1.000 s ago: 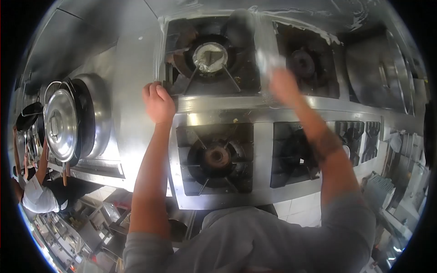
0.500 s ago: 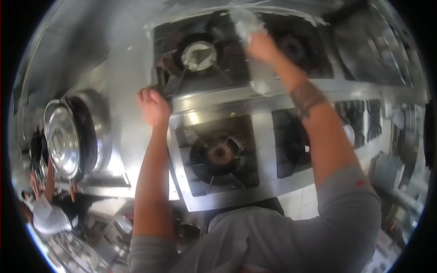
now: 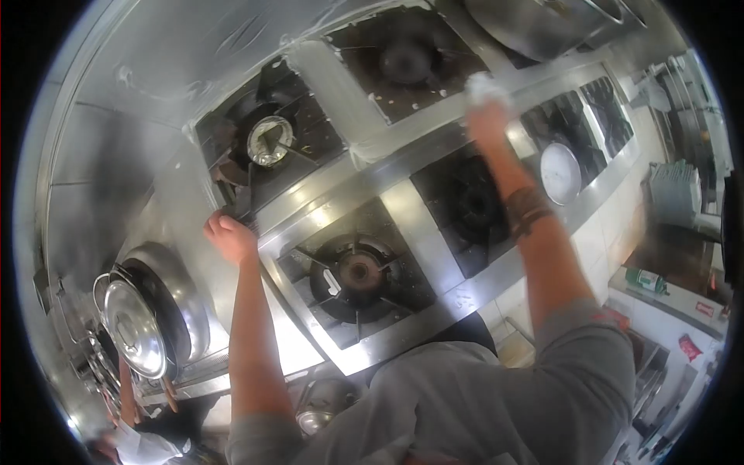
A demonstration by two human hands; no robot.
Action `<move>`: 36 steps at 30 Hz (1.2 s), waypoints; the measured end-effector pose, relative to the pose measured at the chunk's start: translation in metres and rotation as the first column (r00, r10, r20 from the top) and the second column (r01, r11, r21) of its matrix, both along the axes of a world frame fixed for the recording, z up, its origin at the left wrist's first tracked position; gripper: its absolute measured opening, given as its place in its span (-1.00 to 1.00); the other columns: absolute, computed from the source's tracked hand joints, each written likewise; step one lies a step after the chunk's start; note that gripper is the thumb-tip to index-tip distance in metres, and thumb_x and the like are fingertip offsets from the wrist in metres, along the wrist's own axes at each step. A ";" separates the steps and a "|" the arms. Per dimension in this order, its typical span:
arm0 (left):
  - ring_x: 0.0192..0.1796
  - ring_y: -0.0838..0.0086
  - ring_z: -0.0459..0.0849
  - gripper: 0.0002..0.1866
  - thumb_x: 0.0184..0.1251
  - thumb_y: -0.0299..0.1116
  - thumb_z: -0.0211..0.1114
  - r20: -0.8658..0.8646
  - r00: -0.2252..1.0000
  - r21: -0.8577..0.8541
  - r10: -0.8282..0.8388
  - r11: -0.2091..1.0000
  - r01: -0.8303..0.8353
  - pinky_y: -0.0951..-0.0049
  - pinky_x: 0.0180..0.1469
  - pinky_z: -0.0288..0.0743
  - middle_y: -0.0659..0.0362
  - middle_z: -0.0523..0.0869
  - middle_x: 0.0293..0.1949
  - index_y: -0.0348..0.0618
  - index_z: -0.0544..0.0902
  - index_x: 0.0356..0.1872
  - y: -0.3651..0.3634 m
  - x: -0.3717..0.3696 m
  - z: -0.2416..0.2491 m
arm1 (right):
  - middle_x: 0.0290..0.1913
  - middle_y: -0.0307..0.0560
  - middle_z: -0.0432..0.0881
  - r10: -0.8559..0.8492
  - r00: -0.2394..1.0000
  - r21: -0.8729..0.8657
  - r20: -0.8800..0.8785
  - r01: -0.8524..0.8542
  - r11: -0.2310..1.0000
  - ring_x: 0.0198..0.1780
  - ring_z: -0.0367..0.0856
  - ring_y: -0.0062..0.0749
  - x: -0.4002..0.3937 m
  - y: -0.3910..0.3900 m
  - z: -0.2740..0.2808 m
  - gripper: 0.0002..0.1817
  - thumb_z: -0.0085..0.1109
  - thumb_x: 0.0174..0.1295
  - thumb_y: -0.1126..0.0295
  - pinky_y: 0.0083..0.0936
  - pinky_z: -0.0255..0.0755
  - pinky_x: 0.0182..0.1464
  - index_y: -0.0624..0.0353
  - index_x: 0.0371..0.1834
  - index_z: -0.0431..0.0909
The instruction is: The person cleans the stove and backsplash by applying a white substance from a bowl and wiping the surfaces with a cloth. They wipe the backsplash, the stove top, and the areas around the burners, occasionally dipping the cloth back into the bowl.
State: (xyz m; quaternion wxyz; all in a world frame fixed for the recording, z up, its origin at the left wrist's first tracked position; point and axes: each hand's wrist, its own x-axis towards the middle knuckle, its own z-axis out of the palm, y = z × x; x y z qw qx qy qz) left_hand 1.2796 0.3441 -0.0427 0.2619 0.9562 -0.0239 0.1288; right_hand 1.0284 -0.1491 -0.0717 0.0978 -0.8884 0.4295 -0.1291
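My right hand (image 3: 488,122) is closed on a whitish cloth (image 3: 486,89), blurred by motion, over the metal strip between the back and front burners. My left hand (image 3: 232,237) rests at the left edge of the steel stove (image 3: 273,246), its fingers curled; whether they grip anything is hidden. Beside it, the back left burner (image 3: 271,142) has a foil-like lining with something dark in it. Nearer my body lies the front left burner (image 3: 360,270). Whitish foam streaks mark the steel divider (image 3: 329,77) and the back right burner plate (image 3: 406,60).
A lidded metal pot (image 3: 136,329) stands at the left, with another person's arm (image 3: 126,391) below it. A large pot (image 3: 542,27) is at the back right. A white round plate or pan (image 3: 559,173) lies on the right burners. A green bottle (image 3: 647,280) rests at the lower right.
The view has turned and shifted to the right. My right hand has moved with the cloth from the back burner divider to the strip farther right. My left hand stays at the stove's left edge.
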 end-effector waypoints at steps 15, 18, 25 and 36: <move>0.24 0.03 0.55 -0.47 0.48 -0.08 -0.23 -0.056 0.997 0.117 0.058 0.992 -0.052 0.03 0.20 0.48 0.06 0.53 0.29 -0.06 0.61 0.21 -0.008 -0.006 0.009 | 0.06 0.22 0.69 -0.293 0.956 -0.043 0.022 0.293 0.955 0.09 0.66 0.13 -0.227 -0.019 0.077 -0.58 0.16 0.15 0.39 -0.06 0.53 0.17 0.19 0.11 0.66; 0.24 0.03 0.57 -0.48 0.49 -0.08 -0.22 -0.030 0.997 0.102 0.064 0.993 -0.061 0.02 0.20 0.48 0.08 0.53 0.29 -0.04 0.61 0.19 -0.005 0.000 0.001 | 0.09 0.26 0.68 -0.039 0.993 -0.062 -0.111 0.032 0.998 0.09 0.66 0.17 -0.269 -0.072 0.009 -0.62 0.10 0.24 0.34 -0.03 0.52 0.17 0.27 0.07 0.64; 0.23 0.01 0.57 -0.49 0.50 -0.08 -0.21 0.001 0.999 0.088 0.039 0.995 -0.039 0.03 0.20 0.47 0.05 0.54 0.26 -0.05 0.62 0.17 0.006 0.009 -0.014 | -0.06 0.35 0.70 0.019 0.932 0.092 -0.363 0.015 0.996 0.00 0.66 0.30 -0.251 -0.081 0.062 -0.71 0.04 0.29 0.35 0.01 0.52 0.13 0.23 -0.03 0.63; 0.26 0.01 0.52 -0.53 0.51 -0.16 -0.14 0.097 0.993 0.067 -0.071 0.996 0.065 0.11 0.30 0.39 -0.03 0.59 0.16 -0.19 0.65 0.11 0.017 0.017 -0.020 | 0.20 0.18 0.62 0.237 0.971 -0.387 -0.022 -0.227 0.894 0.26 0.53 0.15 -0.035 -0.148 0.093 -0.56 0.28 0.14 0.34 -0.11 0.43 0.26 0.20 0.12 0.62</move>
